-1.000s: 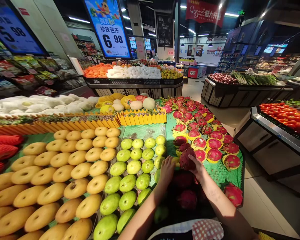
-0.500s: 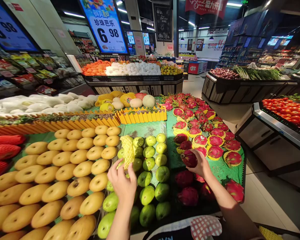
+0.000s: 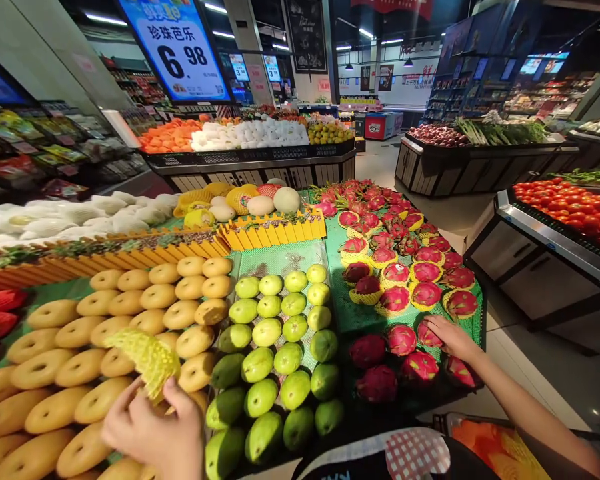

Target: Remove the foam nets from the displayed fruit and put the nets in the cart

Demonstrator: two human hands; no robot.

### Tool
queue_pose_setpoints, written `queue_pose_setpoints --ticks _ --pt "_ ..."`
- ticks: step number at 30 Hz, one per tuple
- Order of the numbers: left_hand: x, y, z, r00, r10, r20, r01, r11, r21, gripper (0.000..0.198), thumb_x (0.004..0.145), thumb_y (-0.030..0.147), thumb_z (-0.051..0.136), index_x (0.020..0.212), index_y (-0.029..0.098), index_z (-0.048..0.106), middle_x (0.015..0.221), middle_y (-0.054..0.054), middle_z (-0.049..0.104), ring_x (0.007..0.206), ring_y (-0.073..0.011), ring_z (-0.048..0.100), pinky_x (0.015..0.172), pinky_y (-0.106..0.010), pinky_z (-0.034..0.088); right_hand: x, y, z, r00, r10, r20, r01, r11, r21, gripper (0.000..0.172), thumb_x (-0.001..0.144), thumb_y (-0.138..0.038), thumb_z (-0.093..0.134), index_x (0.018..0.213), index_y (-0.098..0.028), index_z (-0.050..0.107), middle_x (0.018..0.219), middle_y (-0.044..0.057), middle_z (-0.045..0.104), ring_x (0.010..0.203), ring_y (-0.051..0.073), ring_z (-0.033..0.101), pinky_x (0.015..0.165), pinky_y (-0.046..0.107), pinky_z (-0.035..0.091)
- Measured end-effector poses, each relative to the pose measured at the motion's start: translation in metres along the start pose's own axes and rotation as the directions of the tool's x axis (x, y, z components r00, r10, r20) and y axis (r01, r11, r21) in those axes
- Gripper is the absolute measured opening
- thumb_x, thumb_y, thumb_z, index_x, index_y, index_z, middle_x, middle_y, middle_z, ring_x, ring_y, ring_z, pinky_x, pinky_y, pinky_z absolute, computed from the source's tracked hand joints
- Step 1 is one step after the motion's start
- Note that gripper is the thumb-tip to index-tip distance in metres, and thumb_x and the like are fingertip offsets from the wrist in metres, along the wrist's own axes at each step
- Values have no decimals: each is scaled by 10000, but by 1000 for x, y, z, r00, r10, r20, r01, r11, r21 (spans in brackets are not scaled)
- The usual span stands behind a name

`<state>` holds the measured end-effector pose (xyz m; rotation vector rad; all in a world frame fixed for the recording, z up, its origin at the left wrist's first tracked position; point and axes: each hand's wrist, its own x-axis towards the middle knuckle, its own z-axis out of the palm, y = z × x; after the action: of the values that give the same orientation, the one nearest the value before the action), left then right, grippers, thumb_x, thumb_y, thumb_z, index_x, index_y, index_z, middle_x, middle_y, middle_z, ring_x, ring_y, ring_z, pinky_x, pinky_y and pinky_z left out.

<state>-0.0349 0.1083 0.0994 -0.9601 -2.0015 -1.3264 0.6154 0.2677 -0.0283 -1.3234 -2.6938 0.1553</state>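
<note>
My left hand [image 3: 155, 423] pinches a crumpled yellow foam net sleeve [image 3: 150, 360] above the rows of tan, round pears [image 3: 43, 367]. On the right, my right hand [image 3: 447, 337] has its fingers curled over a dragon fruit [image 3: 429, 333], which rests at the green mat beside other bare ones. Part of that fruit is hidden under the fingers. A bare dragon fruit [image 3: 401, 340] lies just left of it. Farther back, several dragon fruits sit in yellow foam nets [image 3: 394, 301]. Green guavas [image 3: 267, 331] stand in rows between my hands.
Orange picket edging [image 3: 275, 231] runs behind the pears and guavas, with melons [image 3: 287, 200] beyond. The green mat [image 3: 350, 313] borders the dragon fruits. A tomato stand [image 3: 545, 247] is across the aisle at right. A crate with colourful packaging [image 3: 500, 447] sits below the stand's front edge.
My left hand has moved left and nearer with the foam net, from the guavas to over the pears. My right hand has carried a dragon fruit rightward and down among the bare ones.
</note>
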Motion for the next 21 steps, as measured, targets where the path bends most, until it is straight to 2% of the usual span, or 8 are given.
queue_pose_setpoints --ticks 2,5,8,11,13,16,18,21 --pt "0 11 10 1000 -17 22 18 999 -30 239 791 436 643 880 223 581 1256 -172 693 1304 -454 598 1119 -698 418 3 -5 5 1000 0 11 0 1000 -8 924 675 48 553 1546 -259 567 1612 119 585 1531 301 493 1272 542 416" --pt "0 20 19 999 11 50 -9 999 -45 251 798 440 643 892 216 578 1256 -167 681 1291 -442 590 1114 -682 418 6 -8 0 996 59 63 -61 998 33 943 660 7 652 1550 -291 568 1616 106 578 1526 333 484 1246 543 426" --pt "0 22 20 997 63 41 -61 997 -55 190 832 382 664 927 243 575 1317 -132 684 1304 -430 600 1111 -708 432 4 -2 -9 978 176 116 -191 972 139 1085 599 -107 816 1619 -272 487 1666 143 502 1527 376 472 1227 517 434" --pt "-3 23 14 997 59 45 -56 996 -68 166 853 328 689 980 291 589 1399 -63 684 1360 -421 596 1131 -729 438 1 7 -10 945 297 137 -324 907 268 1218 545 -289 930 1656 -230 434 1674 193 478 1515 425 489 1210 523 443" --pt "-4 23 9 997 48 52 -44 996 -78 180 848 329 697 1005 318 611 1428 -31 681 1372 -432 595 1130 -755 434 0 10 -6 941 311 130 -337 873 351 1160 555 -389 939 1615 -231 496 1613 182 553 1468 421 545 1189 511 462" --pt "-5 20 3 998 32 51 -28 996 -87 230 824 328 712 1045 348 652 1429 -14 688 1368 -446 596 1126 -782 424 1 8 -2 948 303 95 -315 865 391 1011 576 -430 928 1513 -241 599 1502 155 650 1359 396 636 1142 488 498" --pt "-5 16 2 998 38 40 -35 996 -80 238 814 323 721 1045 325 663 1406 -51 701 1353 -457 604 1119 -788 427 1 5 -2 946 313 86 -322 868 378 980 574 -422 931 1486 -243 617 1476 153 665 1321 396 657 1113 484 515" --pt "-3 10 4 996 69 55 -66 996 -56 192 826 342 727 964 243 639 1340 -165 705 1317 -487 610 1090 -794 441 -3 -1 -2 939 336 78 -340 865 368 989 621 -427 913 1535 -265 571 1526 151 632 1367 404 629 1110 491 517"
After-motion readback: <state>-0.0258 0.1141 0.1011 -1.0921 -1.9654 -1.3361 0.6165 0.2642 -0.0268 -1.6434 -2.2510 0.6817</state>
